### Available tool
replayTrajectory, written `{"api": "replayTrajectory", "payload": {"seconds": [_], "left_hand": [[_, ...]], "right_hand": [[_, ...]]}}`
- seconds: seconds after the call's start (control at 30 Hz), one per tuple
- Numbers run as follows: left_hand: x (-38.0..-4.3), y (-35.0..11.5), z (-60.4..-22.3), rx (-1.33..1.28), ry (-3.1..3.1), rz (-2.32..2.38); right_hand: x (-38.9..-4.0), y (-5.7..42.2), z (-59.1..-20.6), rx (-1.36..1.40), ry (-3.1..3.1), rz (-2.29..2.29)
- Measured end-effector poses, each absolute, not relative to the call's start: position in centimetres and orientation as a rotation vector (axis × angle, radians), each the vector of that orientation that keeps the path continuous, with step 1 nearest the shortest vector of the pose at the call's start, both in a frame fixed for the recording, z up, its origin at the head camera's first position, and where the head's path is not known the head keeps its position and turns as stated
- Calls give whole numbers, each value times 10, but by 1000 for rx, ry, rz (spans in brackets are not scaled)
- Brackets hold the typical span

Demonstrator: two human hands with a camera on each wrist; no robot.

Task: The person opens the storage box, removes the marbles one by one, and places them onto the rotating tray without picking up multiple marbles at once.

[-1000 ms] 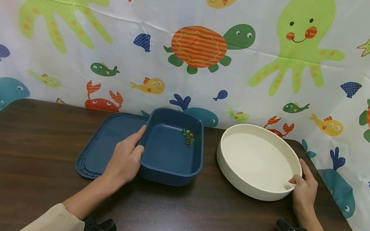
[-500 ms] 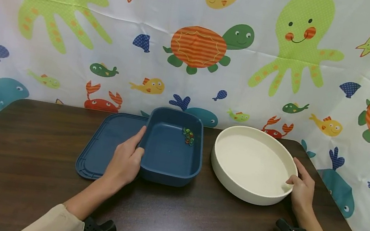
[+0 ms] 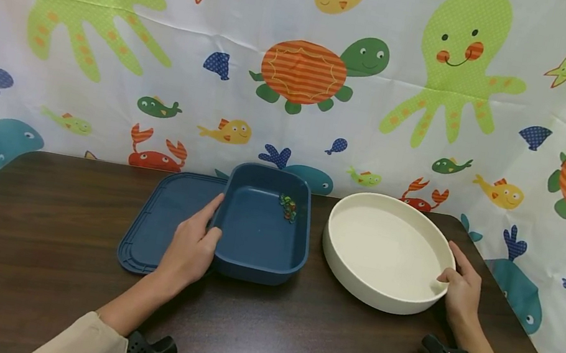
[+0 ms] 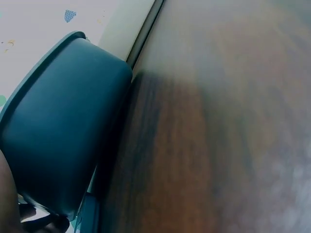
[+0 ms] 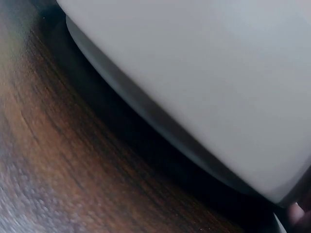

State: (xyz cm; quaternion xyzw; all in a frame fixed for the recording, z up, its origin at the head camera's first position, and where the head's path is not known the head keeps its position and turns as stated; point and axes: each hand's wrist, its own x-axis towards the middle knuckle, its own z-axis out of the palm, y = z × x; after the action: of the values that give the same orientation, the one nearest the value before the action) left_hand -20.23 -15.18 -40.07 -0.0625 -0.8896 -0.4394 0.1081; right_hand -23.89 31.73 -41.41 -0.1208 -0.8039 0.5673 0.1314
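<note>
In the head view, my left hand grips the left wall of a deep blue rectangular container, thumb near its rim. A small cluster of shiny green and reddish pieces lies inside, toward the right wall; their kind is too small to tell. My right hand holds the right side of a round cream dish, thumb over the rim. The left wrist view shows the container's outer wall with fingers at its lower end. The dish's side fills much of the right wrist view, a dark shadow beneath it.
A flat blue lid lies left of the container, partly covered by the left hand and the container. Everything is on a dark wooden table. Behind the table's far edge hangs a curtain printed with sea animals.
The cream dish and my right hand have shifted slightly left and toward me, then stayed still. My left hand and the blue container have hardly moved.
</note>
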Motion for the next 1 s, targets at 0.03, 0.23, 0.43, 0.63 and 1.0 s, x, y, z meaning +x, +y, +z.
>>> {"api": "replayTrajectory", "payload": {"seconds": [0.03, 0.23, 0.43, 0.63, 1.0], "left_hand": [[-202, -152, -401, -184, -2616, -1293], [-203, -153, -401, -180, -2602, -1301], [-204, -154, -402, -171, -2597, -1320], [-203, -153, -400, -175, -2608, -1341], [-201, -156, -393, -187, -2623, -1317]], "right_hand": [[-239, 317, -414, -345, -2339, 1650], [-239, 317, -414, -268, -2418, 1649], [-239, 316, -414, -232, -2426, 1652], [-239, 317, -415, -236, -2429, 1657], [-240, 317, -415, -218, -2431, 1642]]}}
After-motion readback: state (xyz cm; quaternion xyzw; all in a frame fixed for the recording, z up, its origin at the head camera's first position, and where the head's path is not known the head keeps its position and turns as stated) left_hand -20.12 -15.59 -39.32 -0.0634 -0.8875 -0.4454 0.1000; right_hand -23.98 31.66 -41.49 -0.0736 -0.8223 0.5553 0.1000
